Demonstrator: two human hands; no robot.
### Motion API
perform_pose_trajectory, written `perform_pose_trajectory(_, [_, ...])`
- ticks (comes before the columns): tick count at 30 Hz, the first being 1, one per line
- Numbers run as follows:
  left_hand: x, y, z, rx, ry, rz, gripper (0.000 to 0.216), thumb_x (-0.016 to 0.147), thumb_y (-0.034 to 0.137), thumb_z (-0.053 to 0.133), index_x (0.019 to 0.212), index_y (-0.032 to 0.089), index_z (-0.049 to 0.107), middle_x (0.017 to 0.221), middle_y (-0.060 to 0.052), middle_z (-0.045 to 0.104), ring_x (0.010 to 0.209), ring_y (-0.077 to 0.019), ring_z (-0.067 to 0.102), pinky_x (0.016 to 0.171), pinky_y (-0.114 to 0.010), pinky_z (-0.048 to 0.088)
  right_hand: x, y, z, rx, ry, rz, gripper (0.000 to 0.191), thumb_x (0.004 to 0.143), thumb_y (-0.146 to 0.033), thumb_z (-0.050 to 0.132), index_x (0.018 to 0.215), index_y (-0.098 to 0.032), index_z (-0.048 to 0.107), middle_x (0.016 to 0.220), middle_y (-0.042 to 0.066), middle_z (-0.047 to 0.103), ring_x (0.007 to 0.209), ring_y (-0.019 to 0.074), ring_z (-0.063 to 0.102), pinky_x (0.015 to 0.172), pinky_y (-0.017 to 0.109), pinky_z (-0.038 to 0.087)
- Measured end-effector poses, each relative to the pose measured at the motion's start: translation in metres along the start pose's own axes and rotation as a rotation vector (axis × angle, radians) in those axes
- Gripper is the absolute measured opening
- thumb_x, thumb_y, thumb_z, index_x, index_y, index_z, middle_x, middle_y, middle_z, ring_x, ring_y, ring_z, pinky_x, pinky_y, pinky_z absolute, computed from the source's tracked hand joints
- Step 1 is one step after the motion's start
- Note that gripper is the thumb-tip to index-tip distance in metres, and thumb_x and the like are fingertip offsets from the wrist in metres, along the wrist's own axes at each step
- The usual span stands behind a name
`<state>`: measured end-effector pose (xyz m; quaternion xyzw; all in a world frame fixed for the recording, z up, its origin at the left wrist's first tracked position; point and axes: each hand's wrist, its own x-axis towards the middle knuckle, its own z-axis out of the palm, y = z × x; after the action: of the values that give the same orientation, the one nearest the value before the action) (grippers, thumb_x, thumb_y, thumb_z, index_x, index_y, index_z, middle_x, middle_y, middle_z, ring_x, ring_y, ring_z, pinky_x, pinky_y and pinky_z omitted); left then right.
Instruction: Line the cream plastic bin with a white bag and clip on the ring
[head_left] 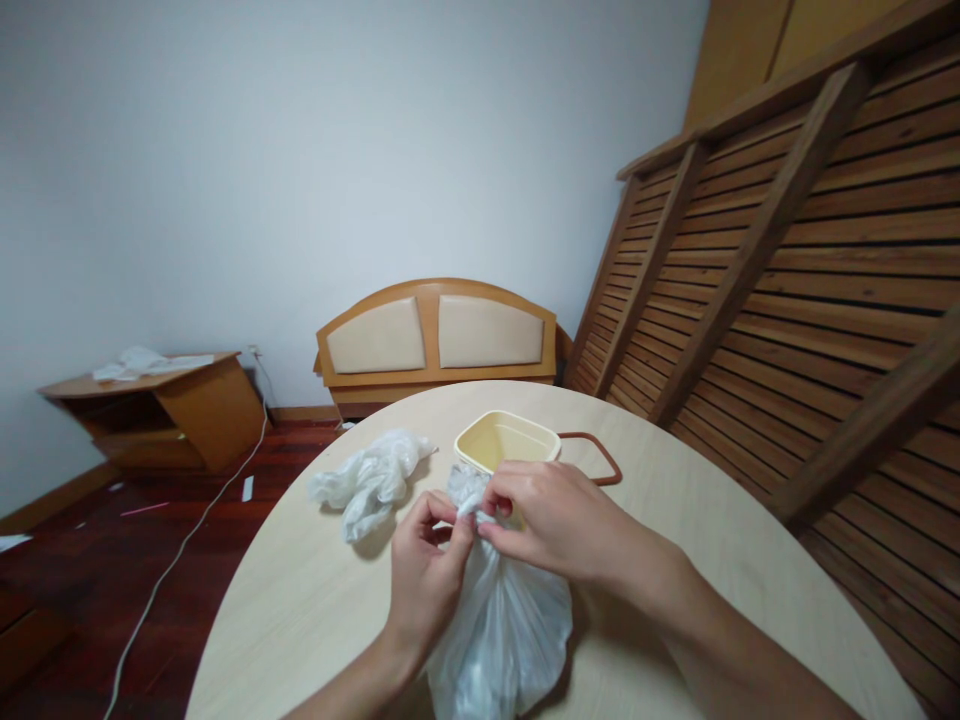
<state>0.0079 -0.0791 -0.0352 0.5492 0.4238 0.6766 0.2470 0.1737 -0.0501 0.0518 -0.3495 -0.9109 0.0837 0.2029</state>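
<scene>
A full white plastic bag stands at the near side of the round table, its neck gathered and twisted. My left hand pinches the neck from the left. From the right, my right hand grips the same neck, thumb and fingers closed on it. The bag's bunched top pokes up between the two hands; what is inside cannot be made out. Just beyond them is a pale yellow bin, partly hidden by my right hand. A brown rounded frame lies against the bin's right side.
Left of my hands, a crumpled white plastic bag lies on the round table. Past the table stands a wooden headboard. Slatted wood panels lean on the right. A low cabinet and a white cable are at left.
</scene>
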Motion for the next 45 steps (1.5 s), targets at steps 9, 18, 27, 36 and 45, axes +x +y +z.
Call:
perform_pose_trajectory(9, [0.008, -0.003, -0.002, -0.04, -0.061, -0.131, 0.022, 0.085, 0.035, 0.064, 0.072, 0.018, 0.057, 0.086, -0.006, 0.07, 0.078, -0.0182, 0.064, 0.071, -0.027, 0.052, 0.0, 0.009, -0.01, 0.138, -0.133, -0.206, 0.005, 0.085, -0.017, 0.065, 0.08, -0.019, 0.065, 0.081, -0.002, 0.068, 0.071, 0.0121, 0.059, 0.063, 0.023, 0.037])
perform_pose_trajectory(18, [0.008, 0.001, -0.003, 0.052, 0.002, -0.055, 0.023, 0.082, 0.032, 0.064, 0.068, 0.021, 0.052, 0.069, 0.0, 0.062, 0.064, -0.0147, 0.06, 0.055, -0.022, 0.049, 0.0, -0.005, 0.005, -0.155, -0.024, -0.003, 0.023, 0.084, -0.043, 0.072, 0.081, -0.02, 0.067, 0.081, 0.002, 0.072, 0.07, 0.021, 0.065, 0.057, 0.029, 0.027])
perform_pose_trajectory(27, [0.005, 0.001, -0.007, 0.227, -0.03, -0.014, 0.023, 0.083, 0.027, 0.061, 0.065, 0.021, 0.049, 0.063, 0.003, 0.057, 0.059, -0.0134, 0.053, 0.056, -0.023, 0.043, 0.0, -0.025, 0.007, -0.36, 0.0, -0.013, 0.007, 0.089, -0.024, 0.064, 0.09, -0.017, 0.066, 0.086, 0.006, 0.074, 0.073, 0.0243, 0.069, 0.054, 0.031, 0.027])
perform_pose_trajectory(36, [0.011, 0.0, -0.006, -0.003, -0.105, -0.186, 0.02, 0.082, 0.032, 0.06, 0.069, 0.019, 0.052, 0.085, -0.005, 0.068, 0.081, -0.0194, 0.063, 0.069, -0.027, 0.049, 0.002, -0.004, -0.006, -0.253, -0.13, -0.252, 0.013, 0.095, -0.026, 0.06, 0.086, -0.018, 0.065, 0.088, 0.004, 0.074, 0.074, 0.0192, 0.067, 0.058, 0.028, 0.031])
perform_pose_trajectory(45, [0.009, -0.004, -0.008, 0.014, -0.034, -0.169, 0.021, 0.083, 0.033, 0.06, 0.07, 0.021, 0.048, 0.071, 0.0, 0.06, 0.069, -0.0157, 0.056, 0.065, -0.025, 0.044, -0.001, 0.002, -0.009, -0.125, -0.067, -0.207, 0.011, 0.092, -0.028, 0.064, 0.087, -0.019, 0.065, 0.088, 0.002, 0.074, 0.077, 0.0174, 0.065, 0.062, 0.027, 0.033])
